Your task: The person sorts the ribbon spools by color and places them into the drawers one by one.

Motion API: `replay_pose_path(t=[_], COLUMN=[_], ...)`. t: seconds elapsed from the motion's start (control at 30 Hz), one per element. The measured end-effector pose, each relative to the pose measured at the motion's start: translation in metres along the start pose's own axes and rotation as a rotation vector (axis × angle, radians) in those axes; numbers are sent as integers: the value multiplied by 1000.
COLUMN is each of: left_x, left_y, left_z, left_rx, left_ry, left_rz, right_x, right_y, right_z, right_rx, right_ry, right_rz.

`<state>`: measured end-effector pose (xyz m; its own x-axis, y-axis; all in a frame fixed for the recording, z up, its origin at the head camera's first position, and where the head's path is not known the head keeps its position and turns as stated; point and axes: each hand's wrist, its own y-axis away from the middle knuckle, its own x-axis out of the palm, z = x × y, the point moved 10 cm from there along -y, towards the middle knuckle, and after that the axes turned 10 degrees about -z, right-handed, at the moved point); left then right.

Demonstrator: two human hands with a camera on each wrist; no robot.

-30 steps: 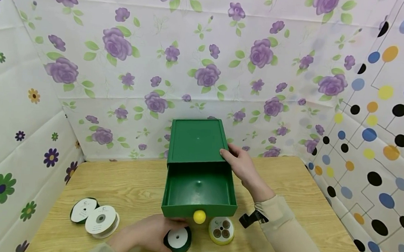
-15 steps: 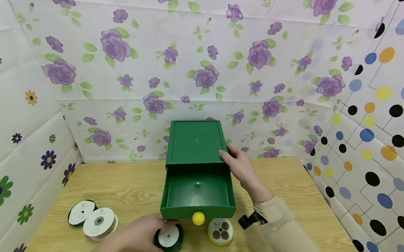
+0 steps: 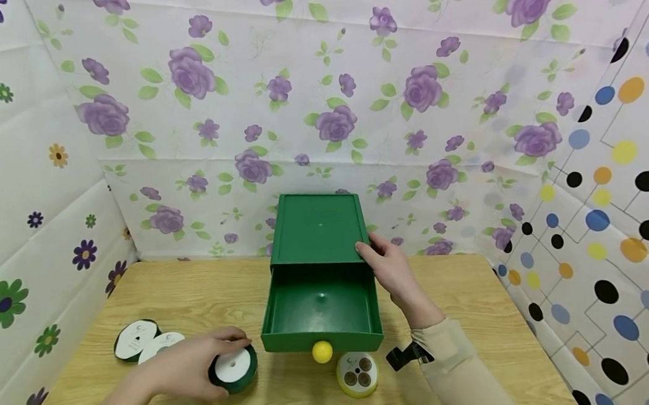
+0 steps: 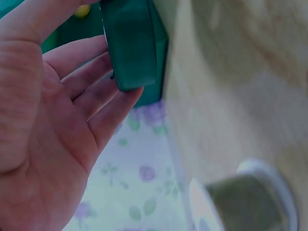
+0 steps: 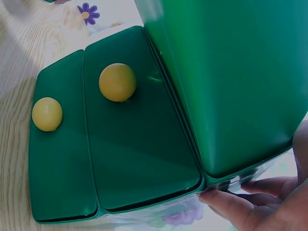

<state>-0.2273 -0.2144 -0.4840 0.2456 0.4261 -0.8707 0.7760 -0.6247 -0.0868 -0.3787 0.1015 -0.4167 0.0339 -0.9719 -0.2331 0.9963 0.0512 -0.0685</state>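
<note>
My left hand (image 3: pixel 189 364) holds a spool of dark green ribbon (image 3: pixel 247 377) with a white label, thumb on one side and fingers on the other. In the left wrist view the green ribbon spool (image 4: pixel 132 45) is up against the fingertips. A green drawer cabinet (image 3: pixel 317 230) stands at the back of the table. Its top drawer (image 3: pixel 318 310), with a yellow knob (image 3: pixel 323 352), is pulled out and has nothing in it. My right hand (image 3: pixel 395 275) grips the cabinet's right side, thumb on the top edge. In the right wrist view two lower drawers (image 5: pixel 139 144) are closed.
A yellow-rimmed spool (image 3: pixel 357 375) lies in front of the cabinet, right of the knob. Two white-labelled spools lie at the left: one green-edged (image 3: pixel 136 340), and a white one (image 3: pixel 162 344) partly hidden by my left hand. Patterned cloth (image 3: pixel 195 126) surrounds the wooden table.
My left hand has moved left with the green ribbon spool, from below the open drawer toward the other spools. My right hand and the cabinet stay in place.
</note>
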Motion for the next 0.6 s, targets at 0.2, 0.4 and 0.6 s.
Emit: replay_pose_path(t=[0.2,0.4,0.6], left_x=[-26,-49,-72], left_y=[11,10,6], left_z=[9,3,-8], left_rx=[-69,-54,-7], left_ry=[-40,-38,-89], left_rz=[-71,-133,-205], right_x=[0,-1,0], right_y=[0,2,2], right_z=[1,1,0], right_rx=[-5,6,20], right_ry=[1,-3,-14], right_rz=[-3,-2,7])
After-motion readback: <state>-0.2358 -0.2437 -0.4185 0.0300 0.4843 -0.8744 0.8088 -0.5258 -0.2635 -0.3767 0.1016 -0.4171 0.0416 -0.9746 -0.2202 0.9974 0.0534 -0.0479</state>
